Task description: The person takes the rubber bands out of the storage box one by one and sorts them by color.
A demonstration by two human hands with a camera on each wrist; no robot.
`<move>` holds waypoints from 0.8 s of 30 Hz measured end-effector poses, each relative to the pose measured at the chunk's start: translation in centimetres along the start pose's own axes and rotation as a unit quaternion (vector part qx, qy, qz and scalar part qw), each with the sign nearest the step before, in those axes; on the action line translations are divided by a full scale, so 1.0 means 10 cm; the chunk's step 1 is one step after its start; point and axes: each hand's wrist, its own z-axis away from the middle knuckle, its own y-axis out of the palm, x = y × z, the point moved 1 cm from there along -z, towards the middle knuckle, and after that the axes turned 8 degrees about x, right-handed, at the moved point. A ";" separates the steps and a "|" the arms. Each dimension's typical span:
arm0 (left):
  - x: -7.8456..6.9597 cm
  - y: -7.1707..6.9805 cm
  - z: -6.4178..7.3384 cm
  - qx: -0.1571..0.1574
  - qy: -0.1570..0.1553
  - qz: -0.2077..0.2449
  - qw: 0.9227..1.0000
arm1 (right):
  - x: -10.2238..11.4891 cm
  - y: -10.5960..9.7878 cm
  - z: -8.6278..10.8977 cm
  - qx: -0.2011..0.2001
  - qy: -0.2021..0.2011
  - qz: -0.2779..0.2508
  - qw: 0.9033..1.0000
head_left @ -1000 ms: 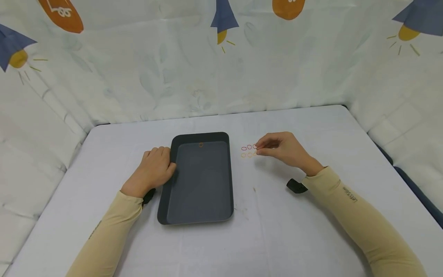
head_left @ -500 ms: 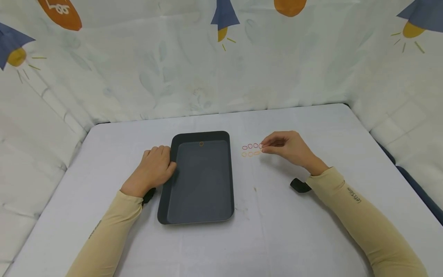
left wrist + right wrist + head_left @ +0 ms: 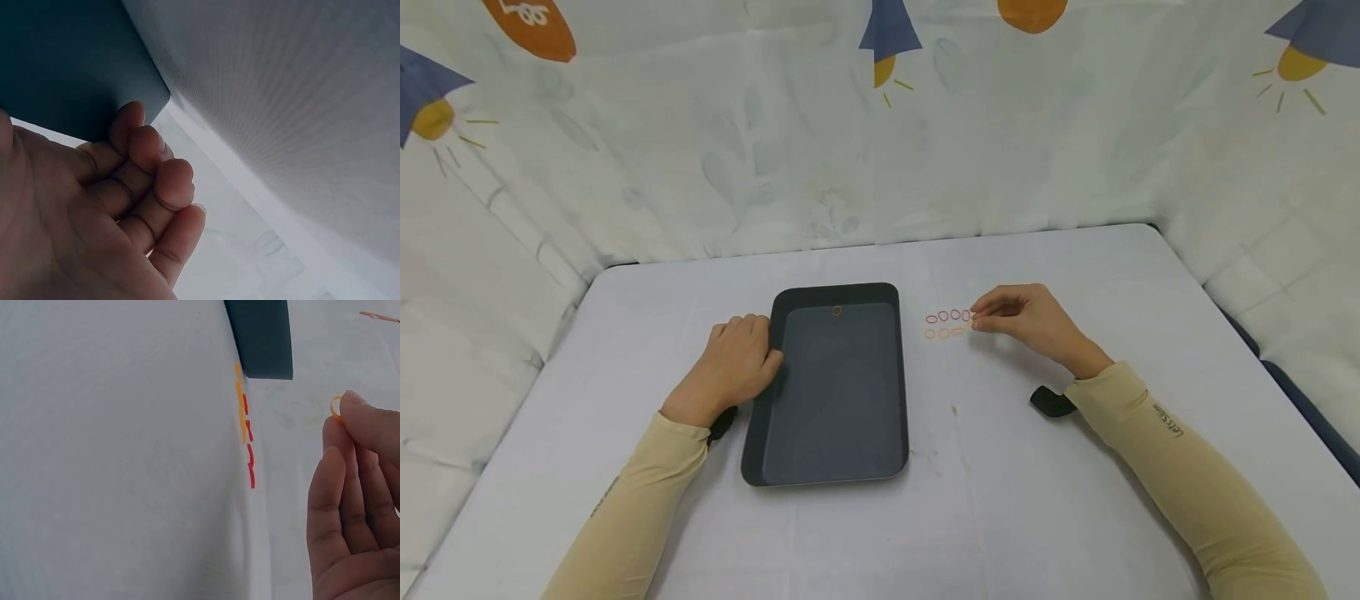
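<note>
My left hand [image 3: 730,371] grips the left rim of a dark grey baking tray [image 3: 831,400]; in the left wrist view its curled fingers [image 3: 174,182] lie against the tray's wall [image 3: 69,56]. My right hand [image 3: 1026,325] is right of the tray, thumb and forefinger pinching a small orange-yellow rubber band [image 3: 335,408], held apart from the table in the right wrist view. Left of those fingertips, a row of several red rubber bands [image 3: 943,316] lies on the cloth. Nearer me runs a row of orange rubber bands [image 3: 944,333]. One more orange band [image 3: 837,311] lies inside the tray's far end.
A white cloth [image 3: 865,542] covers the table, with small brownish marks [image 3: 954,410] right of the tray. Behind the table hangs a pale printed curtain [image 3: 775,167]. Each wrist carries a black device [image 3: 1051,402].
My right hand has shifted right along the two rows, uncovering bands at their right ends. The left hand keeps its grip on the tray; the head view has tilted slightly.
</note>
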 end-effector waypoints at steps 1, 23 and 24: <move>0.00 0.00 0.00 0.001 -0.001 0.001 1.000 | 0.00 0.00 -0.01 0.000 0.004 -0.001 1.000; 0.00 -0.01 0.00 0.012 -0.003 0.010 1.000 | -0.13 0.01 -0.10 0.012 0.069 0.027 0.997; 0.00 -0.01 0.00 0.013 -0.002 0.010 1.000 | -0.13 0.01 -0.10 0.011 0.071 0.031 0.997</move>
